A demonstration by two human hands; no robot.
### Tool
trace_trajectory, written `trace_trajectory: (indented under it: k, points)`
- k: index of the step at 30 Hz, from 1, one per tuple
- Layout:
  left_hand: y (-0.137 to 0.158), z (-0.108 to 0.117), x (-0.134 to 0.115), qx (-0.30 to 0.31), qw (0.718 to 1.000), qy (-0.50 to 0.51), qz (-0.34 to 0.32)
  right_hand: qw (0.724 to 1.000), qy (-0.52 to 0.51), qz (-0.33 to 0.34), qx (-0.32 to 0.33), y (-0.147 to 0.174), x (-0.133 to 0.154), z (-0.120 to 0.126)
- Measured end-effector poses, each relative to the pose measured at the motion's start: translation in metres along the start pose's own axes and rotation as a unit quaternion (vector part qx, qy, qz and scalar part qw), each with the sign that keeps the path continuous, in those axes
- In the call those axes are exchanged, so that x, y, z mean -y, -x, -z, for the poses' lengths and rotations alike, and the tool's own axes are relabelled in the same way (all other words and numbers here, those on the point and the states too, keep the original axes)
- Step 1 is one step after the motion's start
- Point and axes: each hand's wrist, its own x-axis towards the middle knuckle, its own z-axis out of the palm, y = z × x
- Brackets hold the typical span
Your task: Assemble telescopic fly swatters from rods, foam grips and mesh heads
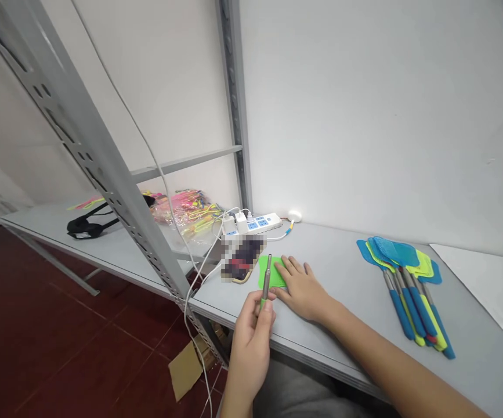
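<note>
My left hand [252,341] is closed around the green grip of a metal telescopic handle [267,278], which points up and away from me. Behind the handle, a bright green mesh fly swatter head [278,280] lies flat on the table. I cannot tell whether the rod is joined to it. My right hand [302,290] rests flat with fingers spread, its fingertips and thumb at the right edge of the green head. To the right lies a pile of fly swatters [412,296] with blue and yellow-green heads and grips.
A phone [245,259], partly blurred, lies left of the green head. Behind it are a power strip [271,220] with plugs and a round white device [295,216]. A grey metal post [116,168] and hanging white cable stand at left. Bagged colourful items [184,209] lie beyond.
</note>
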Motion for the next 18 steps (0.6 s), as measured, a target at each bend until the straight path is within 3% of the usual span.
trace_trajectory:
  k: [3,7,12,15,18]
  points:
    - [0.001,-0.001,0.0,0.004,1.0,-0.023,-0.006,0.998,0.037,0.0,-0.059,0.016,0.0,-0.002]
    - [0.004,-0.01,0.002,0.034,0.999,-0.033,0.008,0.984,0.087,-0.029,-0.15,0.067,-0.012,-0.013]
    - [0.007,-0.038,0.011,0.095,0.995,0.004,0.037,0.932,0.185,-0.072,-0.304,0.133,-0.034,-0.034]
    - [-0.006,-0.059,0.012,0.145,0.988,0.017,0.051,0.92,0.213,-0.097,-0.314,0.146,-0.042,-0.028]
    - [-0.025,-0.076,0.011,0.123,0.992,-0.017,0.021,0.928,0.161,-0.141,-0.305,0.142,-0.052,-0.01]
